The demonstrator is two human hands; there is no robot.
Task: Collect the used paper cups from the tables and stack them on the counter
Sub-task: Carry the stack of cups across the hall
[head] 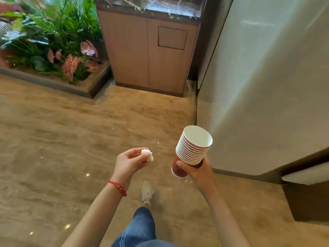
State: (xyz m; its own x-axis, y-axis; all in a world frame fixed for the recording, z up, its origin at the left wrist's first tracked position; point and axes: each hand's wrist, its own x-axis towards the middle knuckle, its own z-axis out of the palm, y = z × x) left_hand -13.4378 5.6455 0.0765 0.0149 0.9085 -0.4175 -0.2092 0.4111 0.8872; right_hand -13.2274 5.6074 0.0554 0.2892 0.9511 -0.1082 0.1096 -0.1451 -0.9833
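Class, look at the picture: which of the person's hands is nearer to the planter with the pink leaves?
Left. The left hand, pinching a white tissue, is below and right of the planter. The right hand, gripping the cup stack, is farther right, beside the wall.

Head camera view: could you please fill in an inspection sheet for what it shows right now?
Surface: glossy tan floor; dark marble counter ahead on a wooden cabinet.
Job's things: stack of paper cups, nested, tilted, red outside, white inside.
Clutter: crumpled white tissue.
Grippers: right hand grips the stack low down; left hand pinches the tissue; red string bracelet on the left wrist.
Cables: nothing seen.
Surroundings: planter of green and pink-leaved plants on the left; pale wall panel on the right; the person's shoe mid-step.
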